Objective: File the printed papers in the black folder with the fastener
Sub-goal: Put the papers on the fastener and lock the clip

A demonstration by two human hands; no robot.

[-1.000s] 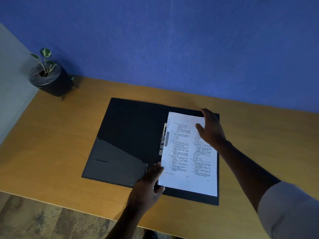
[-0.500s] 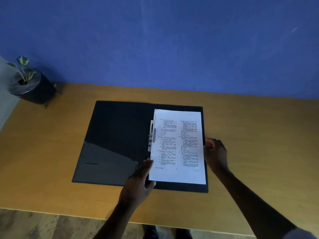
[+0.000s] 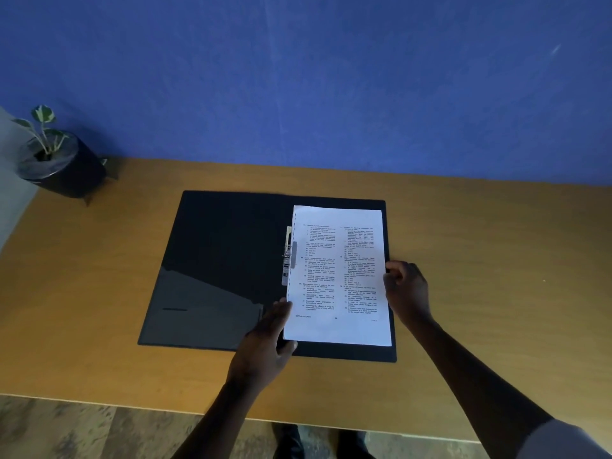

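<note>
A black folder (image 3: 218,246) lies open flat on the wooden desk. White printed papers (image 3: 337,279) rest on its right half, their left edge against the metal fastener (image 3: 287,256) along the spine. My left hand (image 3: 265,342) touches the papers' lower left corner, thumb against the edge. My right hand (image 3: 405,289) grips the right edge of the papers at mid height, fingers curled around it.
A black pot with a small plant (image 3: 56,160) stands at the desk's far left corner. The desk (image 3: 496,260) meets a blue wall at the back. Its near edge runs along the bottom, with floor and a shoe below.
My right hand moved from the top of the page down to its right edge and closed on it. My left hand stayed at the lower left corner.
</note>
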